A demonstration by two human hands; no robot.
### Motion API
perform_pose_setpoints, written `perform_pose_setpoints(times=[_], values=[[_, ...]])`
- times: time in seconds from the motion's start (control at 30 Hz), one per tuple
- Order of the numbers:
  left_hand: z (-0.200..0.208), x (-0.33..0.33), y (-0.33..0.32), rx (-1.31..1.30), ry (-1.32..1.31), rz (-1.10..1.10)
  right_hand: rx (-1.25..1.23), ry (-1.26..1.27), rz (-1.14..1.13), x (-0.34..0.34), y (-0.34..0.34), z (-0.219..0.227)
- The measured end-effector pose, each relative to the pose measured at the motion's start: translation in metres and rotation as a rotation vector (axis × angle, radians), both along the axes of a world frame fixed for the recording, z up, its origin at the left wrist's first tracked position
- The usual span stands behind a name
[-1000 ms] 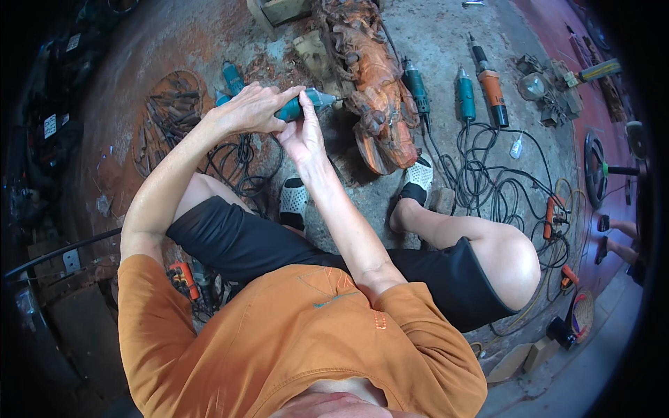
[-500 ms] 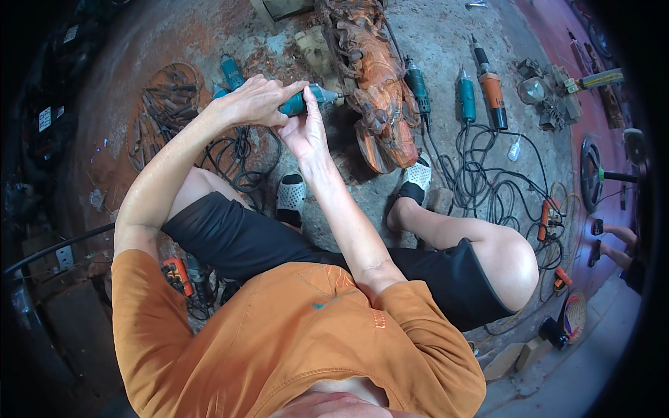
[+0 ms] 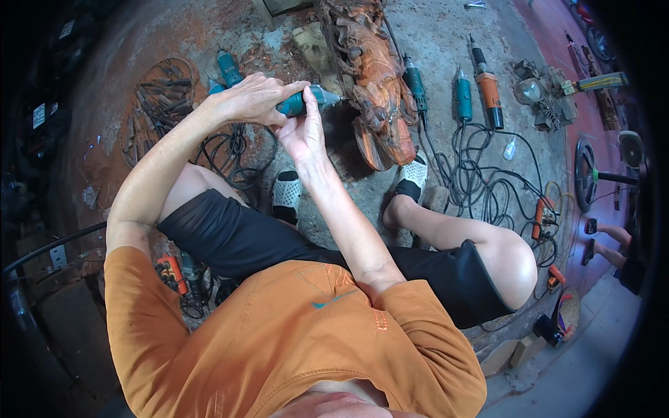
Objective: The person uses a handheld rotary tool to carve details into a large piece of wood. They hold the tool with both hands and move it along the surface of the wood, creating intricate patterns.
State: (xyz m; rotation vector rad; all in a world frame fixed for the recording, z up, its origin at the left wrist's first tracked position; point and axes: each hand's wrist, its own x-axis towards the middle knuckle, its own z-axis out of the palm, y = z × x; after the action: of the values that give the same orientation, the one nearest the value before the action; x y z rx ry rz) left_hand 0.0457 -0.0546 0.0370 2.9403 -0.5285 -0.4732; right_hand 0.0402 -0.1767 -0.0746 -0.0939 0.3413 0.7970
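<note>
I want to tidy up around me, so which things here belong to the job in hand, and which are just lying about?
Apparently in use:
teal power tool, held by the left hand and right hand
carved wood, which that tool points toward

Apparently just lying about:
orange-and-black power tool
second teal tool, left of it
slender hand tools, heaped at left

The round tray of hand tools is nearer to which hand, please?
The left hand is nearer, to the tray's right; the right hand lies farther right, both holding a teal power tool.
</note>
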Motion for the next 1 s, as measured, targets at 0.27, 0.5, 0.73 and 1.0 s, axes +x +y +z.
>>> perform_pose_setpoints(times=[0.27, 0.5, 0.73, 1.0], values=[[-0.006, 0.000, 0.004, -0.062, 0.001, -0.017, -0.051, 0.005, -0.039, -0.007, -0.002, 0.008], [0.010, 0.002, -0.006, 0.041, 0.171, 0.112, -0.018, -0.008, -0.005, -0.002, -0.001, 0.008], [0.001, 0.001, 0.001, 0.033, 0.098, 0.120, -0.032, -0.011, 0.021, 0.005, 0.006, -0.004], [0.002, 0.003, -0.002, 0.028, 0.100, 0.106, -0.056, -0.020, -0.003, 0.005, 0.004, -0.004]])
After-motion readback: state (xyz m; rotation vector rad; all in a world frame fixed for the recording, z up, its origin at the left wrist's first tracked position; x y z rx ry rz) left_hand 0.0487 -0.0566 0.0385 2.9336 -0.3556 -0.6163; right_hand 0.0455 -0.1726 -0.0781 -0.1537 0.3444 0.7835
